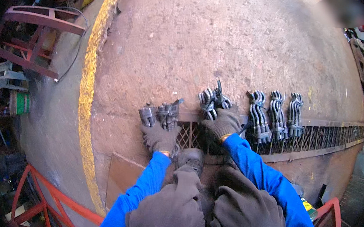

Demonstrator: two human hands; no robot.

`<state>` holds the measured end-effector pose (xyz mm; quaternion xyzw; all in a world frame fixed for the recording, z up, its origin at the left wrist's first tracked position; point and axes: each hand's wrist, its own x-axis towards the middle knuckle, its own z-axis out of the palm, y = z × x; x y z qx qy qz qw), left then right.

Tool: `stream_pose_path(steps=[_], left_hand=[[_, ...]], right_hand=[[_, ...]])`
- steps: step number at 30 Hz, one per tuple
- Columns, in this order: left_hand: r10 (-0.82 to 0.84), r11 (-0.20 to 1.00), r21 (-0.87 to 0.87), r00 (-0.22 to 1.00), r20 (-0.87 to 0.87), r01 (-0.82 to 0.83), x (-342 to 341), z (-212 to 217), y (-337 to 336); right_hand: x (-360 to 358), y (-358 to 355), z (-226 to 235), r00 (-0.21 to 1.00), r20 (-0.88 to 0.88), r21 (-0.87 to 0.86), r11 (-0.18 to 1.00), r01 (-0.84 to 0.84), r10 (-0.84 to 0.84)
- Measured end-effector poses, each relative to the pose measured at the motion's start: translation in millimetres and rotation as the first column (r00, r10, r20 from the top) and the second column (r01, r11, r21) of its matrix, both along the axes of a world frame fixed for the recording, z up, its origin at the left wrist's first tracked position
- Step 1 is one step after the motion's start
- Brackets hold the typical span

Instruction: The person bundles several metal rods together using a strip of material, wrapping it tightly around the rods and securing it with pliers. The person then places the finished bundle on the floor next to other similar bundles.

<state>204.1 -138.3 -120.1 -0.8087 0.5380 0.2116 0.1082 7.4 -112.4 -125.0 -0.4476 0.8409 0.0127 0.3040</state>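
My left hand [160,138], in a dark grey knit glove, grips the near end of a bundle of metal rods [169,113] bound with a dark strap. Just left of it, a shorter-looking bundle [147,116] touches the same glove. My right hand [221,125], gloved alike, is closed at the near side of a bundle of bent metal rods [209,104]; its fingertips are partly hidden. A dark strap end sticks up from that bundle. Farther right, three strapped bundles of wavy rods [259,116] lie side by side across the grating's edge.
A metal floor grating [315,137] runs across in front of my boots [190,159]. A yellow line [90,74] crosses the concrete floor at left. Red metal frames [32,57] and a green-wound spool [20,103] stand beyond it. Red rails [57,198] are near me.
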Motion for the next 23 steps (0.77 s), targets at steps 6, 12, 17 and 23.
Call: stream_pose_path(steps=[6,12,17,23], left_hand=[[-0.051,0.997,-0.07,0.994,-0.093,0.045,13,-1,0],[0.084,0.97,-0.134,0.797,-0.598,-0.203,60,-25,6],[0.494,0.814,0.369,0.202,-0.845,-0.449,86,-16,9],[0.527,0.601,0.785,-0.664,-0.531,-0.151,156,-49,105]], right_hand=[[-31,0,1,0.991,0.122,-0.024,0.998,-0.058,0.06],[-69,8,-32,0.933,0.278,-0.169,0.968,-0.186,0.228],[-94,8,-18,0.702,0.71,-0.015,0.996,0.093,-0.055],[-115,42,-51,0.194,0.819,0.356,0.743,0.567,-0.54]])
